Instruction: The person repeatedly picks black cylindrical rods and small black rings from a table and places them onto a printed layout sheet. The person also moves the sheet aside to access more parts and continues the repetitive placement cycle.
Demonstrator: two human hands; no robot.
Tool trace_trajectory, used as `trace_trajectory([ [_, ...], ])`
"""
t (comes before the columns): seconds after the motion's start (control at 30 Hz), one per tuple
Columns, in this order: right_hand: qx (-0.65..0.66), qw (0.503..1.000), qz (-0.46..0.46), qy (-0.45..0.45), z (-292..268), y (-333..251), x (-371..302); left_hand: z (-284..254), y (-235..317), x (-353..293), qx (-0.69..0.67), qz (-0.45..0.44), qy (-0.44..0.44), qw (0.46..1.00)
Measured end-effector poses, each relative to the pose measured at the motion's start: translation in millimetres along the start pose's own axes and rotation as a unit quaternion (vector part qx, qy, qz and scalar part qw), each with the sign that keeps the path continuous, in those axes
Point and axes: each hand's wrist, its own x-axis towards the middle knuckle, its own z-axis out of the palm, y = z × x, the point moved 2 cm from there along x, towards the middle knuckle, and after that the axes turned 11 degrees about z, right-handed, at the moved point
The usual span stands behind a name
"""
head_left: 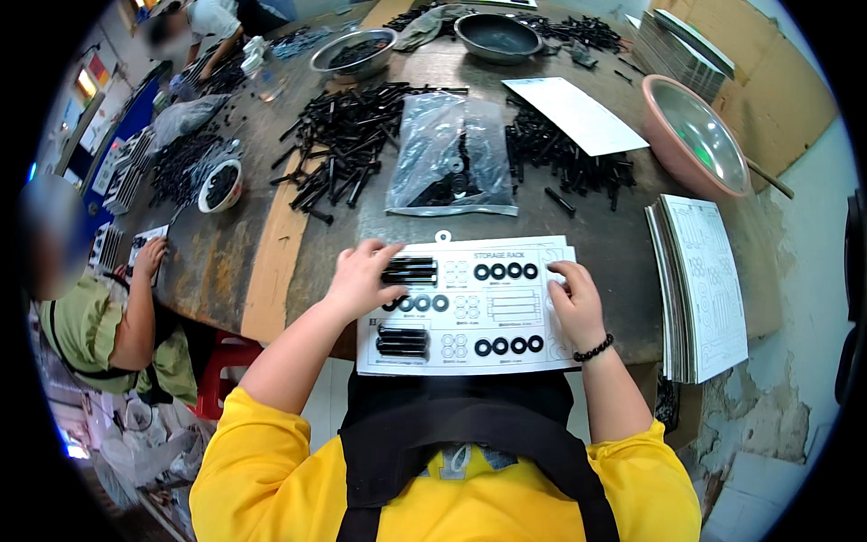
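A stack of printed white cards (461, 366) with bolt and ring outlines lies in front of me at the table's near edge. My left hand (359, 278) is closed about the left ends of several black bolts (417, 270) on the card's upper left, thumb below them and fingers above. My right hand (578, 305) rests on the card's right edge with curled fingers; what they hold, if anything, is hidden. Black rings (505, 271) sit in rows at upper right, at lower right and in the middle left. More black bolts (402, 341) lie at lower left.
Beyond the cards are a clear plastic bag (452, 154) of black parts and heaps of loose bolts (339, 135). A pink-rimmed basin (695, 135) and more cards (700, 289) stand right. Metal bowls (498, 38) stand at the back. A co-worker's hand (149, 257) works left; another person (212, 36) is farther back.
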Motion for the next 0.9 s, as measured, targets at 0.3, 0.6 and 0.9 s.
trace_trajectory([
  [0.3,-0.025,0.988,0.148,-0.023,-32,39,-16,6,5,-91,-0.106,-0.195,0.084,0.971],
  [0.6,0.293,0.913,0.262,-0.108,-27,29,-13,24,18,-143,-0.371,-0.324,0.073,0.867],
  [0.9,0.340,0.884,0.256,-0.195,57,-4,-20,37,-32,-201,-0.364,-0.441,0.367,0.734],
])
